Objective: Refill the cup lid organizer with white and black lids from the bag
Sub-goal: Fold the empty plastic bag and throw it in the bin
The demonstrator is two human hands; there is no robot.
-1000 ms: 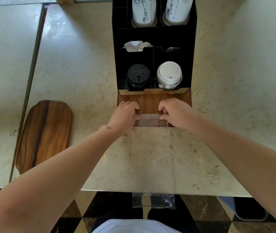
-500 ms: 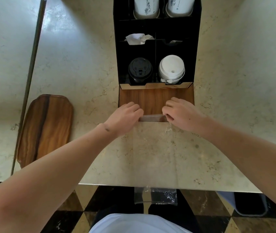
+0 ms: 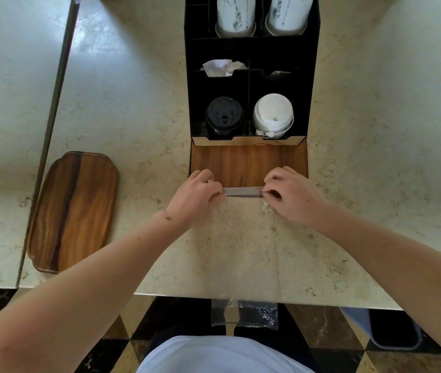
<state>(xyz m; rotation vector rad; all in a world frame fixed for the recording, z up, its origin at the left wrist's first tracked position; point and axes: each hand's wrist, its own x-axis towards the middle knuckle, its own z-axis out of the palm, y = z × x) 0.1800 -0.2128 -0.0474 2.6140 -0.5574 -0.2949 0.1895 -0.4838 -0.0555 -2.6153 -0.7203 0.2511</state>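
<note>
Here, clear bag (image 3: pixel 243 243) flat on counter, folded edge pinched between left hand (image 3: pixel 196 196), right hand (image 3: pixel 292 195).

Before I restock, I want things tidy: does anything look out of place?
Yes: a crumpled white paper sits in the organizer compartment behind the black lids, and the white lids lean, with one askew at the bottom.

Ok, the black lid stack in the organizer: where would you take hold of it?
Grip the top black lid by its round rim, coming straight down from above. It sits in the organizer's front left slot, walled by dividers and beside the white lids, so only its top is open.
</note>
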